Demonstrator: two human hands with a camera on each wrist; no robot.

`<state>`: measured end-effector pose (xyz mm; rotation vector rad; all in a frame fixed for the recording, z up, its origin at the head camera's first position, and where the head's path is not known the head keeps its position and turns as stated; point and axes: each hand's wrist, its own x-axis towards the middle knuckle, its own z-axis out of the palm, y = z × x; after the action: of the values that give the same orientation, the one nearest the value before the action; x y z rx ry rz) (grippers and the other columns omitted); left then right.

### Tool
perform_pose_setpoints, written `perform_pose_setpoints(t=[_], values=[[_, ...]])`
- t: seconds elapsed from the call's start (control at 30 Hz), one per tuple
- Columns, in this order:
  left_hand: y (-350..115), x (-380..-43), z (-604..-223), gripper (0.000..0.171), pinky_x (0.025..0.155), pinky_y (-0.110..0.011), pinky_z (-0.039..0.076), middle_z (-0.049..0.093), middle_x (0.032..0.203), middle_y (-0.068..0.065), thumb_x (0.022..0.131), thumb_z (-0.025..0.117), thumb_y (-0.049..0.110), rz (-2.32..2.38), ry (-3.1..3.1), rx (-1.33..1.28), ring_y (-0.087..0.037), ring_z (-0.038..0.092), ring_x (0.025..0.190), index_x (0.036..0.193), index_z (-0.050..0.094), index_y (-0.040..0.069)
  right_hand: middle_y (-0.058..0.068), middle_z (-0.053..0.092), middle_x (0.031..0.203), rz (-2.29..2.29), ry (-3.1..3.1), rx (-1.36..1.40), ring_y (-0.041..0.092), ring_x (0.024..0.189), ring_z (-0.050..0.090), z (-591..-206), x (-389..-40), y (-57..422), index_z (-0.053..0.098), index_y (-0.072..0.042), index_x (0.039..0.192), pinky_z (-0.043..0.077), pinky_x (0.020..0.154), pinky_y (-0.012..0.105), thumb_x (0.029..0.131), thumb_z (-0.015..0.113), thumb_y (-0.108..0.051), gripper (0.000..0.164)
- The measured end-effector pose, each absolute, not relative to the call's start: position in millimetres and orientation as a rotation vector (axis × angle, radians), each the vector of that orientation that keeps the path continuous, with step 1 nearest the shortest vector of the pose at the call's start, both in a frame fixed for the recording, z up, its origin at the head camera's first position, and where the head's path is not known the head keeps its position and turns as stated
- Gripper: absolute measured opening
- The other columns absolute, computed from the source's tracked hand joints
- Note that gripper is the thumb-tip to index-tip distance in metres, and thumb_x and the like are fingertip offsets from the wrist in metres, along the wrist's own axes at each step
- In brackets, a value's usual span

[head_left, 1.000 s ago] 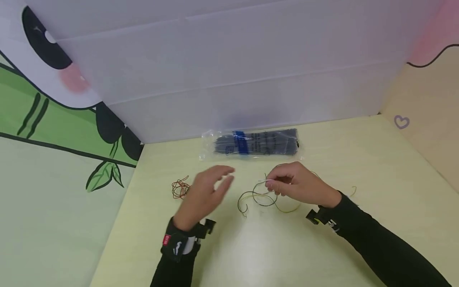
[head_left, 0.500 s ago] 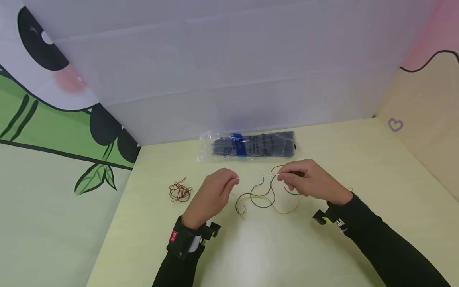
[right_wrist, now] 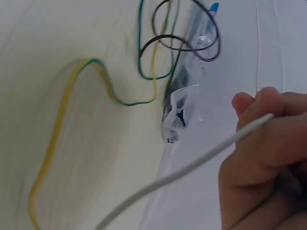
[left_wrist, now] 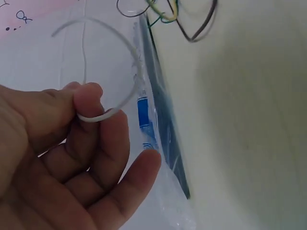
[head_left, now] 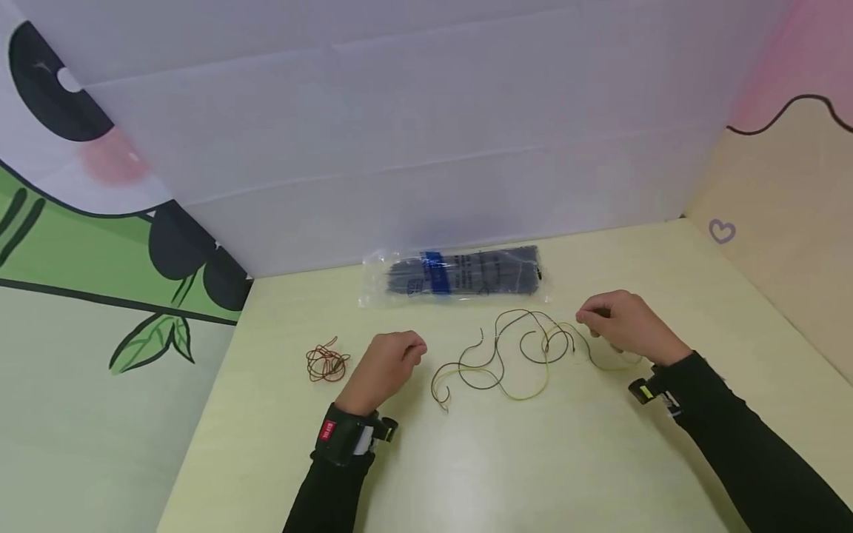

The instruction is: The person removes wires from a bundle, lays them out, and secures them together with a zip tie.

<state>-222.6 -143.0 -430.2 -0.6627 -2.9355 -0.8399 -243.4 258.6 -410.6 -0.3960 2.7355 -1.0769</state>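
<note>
My left hand [head_left: 383, 370] pinches a thin white wire [left_wrist: 136, 67] between thumb and forefinger; its short free end curls up in a loop in the left wrist view. Off to the right, my right hand [head_left: 629, 322] grips the same kind of white wire [right_wrist: 182, 172], whose tail slants down past the knuckles in the right wrist view. The hands are held wide apart above the table, and the wire between them is too fine to follow in the head view. Between and below them lies a loose tangle of a black wire [head_left: 501, 355] and a yellow-green wire [head_left: 546, 370].
A small coil of red wire [head_left: 326, 363] lies left of the left hand. Against the back wall rests a clear plastic bag [head_left: 480, 272] of thin dark strips with a blue band. Printed panels stand along the table's [head_left: 466, 466] back and sides.
The left hand has come in and taken hold of the white wire. My right hand has since moved well to the right, widening the gap and uncovering more of the tangle.
</note>
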Motion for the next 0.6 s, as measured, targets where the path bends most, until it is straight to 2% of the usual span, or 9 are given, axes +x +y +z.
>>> perform_pose_setpoints(t=[0.1,0.2,0.4,0.6], values=[[-141.2,-225.8,-439.0,0.014,0.068,-0.024,0.048,0.065,0.08,0.004,0.098,0.058,0.011,-0.819,-2.963,-0.707,-0.008,0.053,0.07,0.095,0.072,0.008,0.007,0.057,0.073,-0.989,2.733,-0.397,0.014,0.046,0.046,-418.5,-248.7,260.7,0.07,-0.011,0.095,0.041,0.051,0.03,0.101,0.053,-0.019,0.02],[-139.2,-225.1,-445.8,0.014,0.069,-0.024,0.049,0.067,0.082,0.004,0.096,0.059,0.007,-0.782,-2.973,-0.729,-0.007,0.054,0.071,0.094,0.073,0.01,0.002,0.053,0.07,-0.915,2.774,-0.401,0.015,0.052,0.049,-424.7,-250.7,257.8,0.069,-0.011,0.091,0.042,0.054,0.029,0.1,0.052,-0.013,0.019],[-130.1,-220.0,-455.6,0.013,0.065,-0.022,0.046,0.065,0.079,0.006,0.093,0.062,0.009,-0.666,-3.03,-0.769,-0.006,0.051,0.069,0.087,0.072,0.015,-0.001,0.055,0.073,-0.725,2.891,-0.551,0.012,0.064,0.044,-435.9,-248.7,240.0,0.067,-0.011,0.081,0.037,0.062,0.028,0.094,0.058,-0.005,0.017],[-118.8,-218.0,-456.9,0.011,0.064,-0.023,0.047,0.067,0.083,0.005,0.092,0.063,0.011,-0.593,-3.078,-0.79,-0.008,0.053,0.071,0.093,0.073,0.016,-0.001,0.056,0.069,-0.631,2.913,-0.607,0.012,0.064,0.043,-439.9,-245.1,226.6,0.065,-0.011,0.077,0.036,0.063,0.029,0.093,0.057,-0.002,0.02]])
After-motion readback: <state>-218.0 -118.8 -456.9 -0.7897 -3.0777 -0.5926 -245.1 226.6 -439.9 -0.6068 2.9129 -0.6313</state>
